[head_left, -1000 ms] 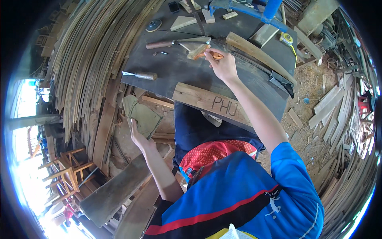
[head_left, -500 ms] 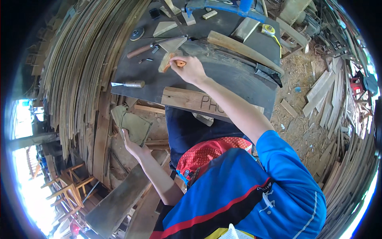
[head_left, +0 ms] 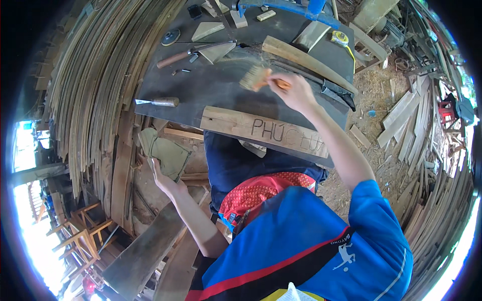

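My right hand (head_left: 295, 91) is closed around the orange handle of a flat bristle brush (head_left: 256, 79), held over the dark tabletop with its pale bristles toward the left. My left hand (head_left: 165, 180) is low on the left, below the table edge, its fingers stretched out straight. Beside it is an olive-green folded sheet (head_left: 168, 154); whether my fingers touch it I cannot tell. Along the near table edge lies a wooden board (head_left: 233, 122) with dark hand lettering. A wooden-handled chisel (head_left: 163, 102) rests at the table's left edge.
On the dark table (head_left: 201, 90) lie a handsaw (head_left: 175, 59), a tape measure (head_left: 339, 37), a long curved wood piece (head_left: 301, 61) and several offcuts. A blue clamp-like tool (head_left: 273, 7) is at the back. Stacked planks (head_left: 108, 75) stand left; wood scraps (head_left: 404, 115) lie right.
My right hand has swept the brush rightward across the tabletop, uncovering more of the lettered board. My left hand stays beside the olive-green sheet. The view has shifted slightly.
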A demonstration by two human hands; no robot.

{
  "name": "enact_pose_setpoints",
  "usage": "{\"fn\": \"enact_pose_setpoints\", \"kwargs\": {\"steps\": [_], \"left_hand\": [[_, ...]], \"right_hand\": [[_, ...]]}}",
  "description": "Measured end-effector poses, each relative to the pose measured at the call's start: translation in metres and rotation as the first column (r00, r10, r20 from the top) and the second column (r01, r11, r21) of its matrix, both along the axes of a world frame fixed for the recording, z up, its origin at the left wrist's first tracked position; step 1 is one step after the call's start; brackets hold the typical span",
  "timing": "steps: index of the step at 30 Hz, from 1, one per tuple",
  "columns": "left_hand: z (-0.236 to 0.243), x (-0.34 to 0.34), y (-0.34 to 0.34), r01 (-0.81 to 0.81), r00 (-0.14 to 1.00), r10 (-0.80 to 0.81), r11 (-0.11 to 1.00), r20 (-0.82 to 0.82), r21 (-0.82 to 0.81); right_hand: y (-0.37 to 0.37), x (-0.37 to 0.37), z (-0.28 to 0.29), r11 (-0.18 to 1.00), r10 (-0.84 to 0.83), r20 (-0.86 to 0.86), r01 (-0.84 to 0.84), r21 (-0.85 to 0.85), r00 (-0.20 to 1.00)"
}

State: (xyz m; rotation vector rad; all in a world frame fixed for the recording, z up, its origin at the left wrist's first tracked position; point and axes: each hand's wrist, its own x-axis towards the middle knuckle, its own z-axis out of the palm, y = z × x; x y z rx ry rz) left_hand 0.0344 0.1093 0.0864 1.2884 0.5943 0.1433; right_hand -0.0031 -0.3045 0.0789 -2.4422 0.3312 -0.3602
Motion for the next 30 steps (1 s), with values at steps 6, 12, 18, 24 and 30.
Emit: {"fn": "enact_pose_setpoints", "kwargs": {"steps": [6,12,18,24,30], "left_hand": [[-0.005,0.002,-0.008,0.010,0.998,-0.008,1.000,-0.069,0.020],[0.014,0.001,-0.019,0.053,0.998,-0.053,0.999,-0.033,0.006],[0.016,0.000,-0.008,0.010,1.000,-0.010,1.000,-0.022,0.009],[-0.008,0.006,0.000,0.006,1.000,-0.006,1.000,-0.020,-0.007],[-0.002,0.003,-0.009,0.029,0.999,-0.027,0.998,0.037,-0.055]], "right_hand": [[-0.013,-0.001,0.019,0.971,-0.055,0.149,0.018,0.240,0.987],[0.019,0.101,-0.021,0.852,-0.180,0.021,0.146,0.502,0.983],[0.022,0.072,0.002,0.996,-0.083,-0.057,0.085,0.024,0.995],[0.003,0.072,0.022,0.993,-0.108,0.034,0.107,0.041,0.994],[0.044,0.133,-0.019,0.871,-0.231,0.040,0.188,0.455,0.972]]}}
